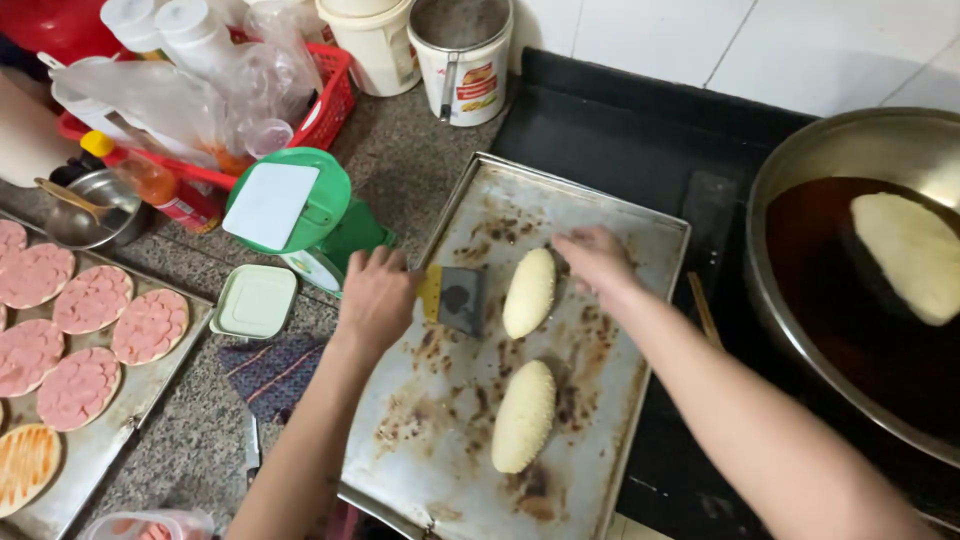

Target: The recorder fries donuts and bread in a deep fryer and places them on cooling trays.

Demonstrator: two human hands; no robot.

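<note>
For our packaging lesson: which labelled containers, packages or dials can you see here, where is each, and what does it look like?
Tub: top centre, round, white, red-and-orange label.
Bucket: left of it, cream, faint label.
Sauce bottle: by the red basket, orange, yellow cap, red label.
Scale: left of the tray, green, white dial.

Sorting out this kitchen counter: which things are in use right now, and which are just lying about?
In use: left hand holding scraper; right hand on upper dough piece; metal baking tray; lower dough piece.

Lying about: green scale; sliced sausage rounds; red basket.
</note>
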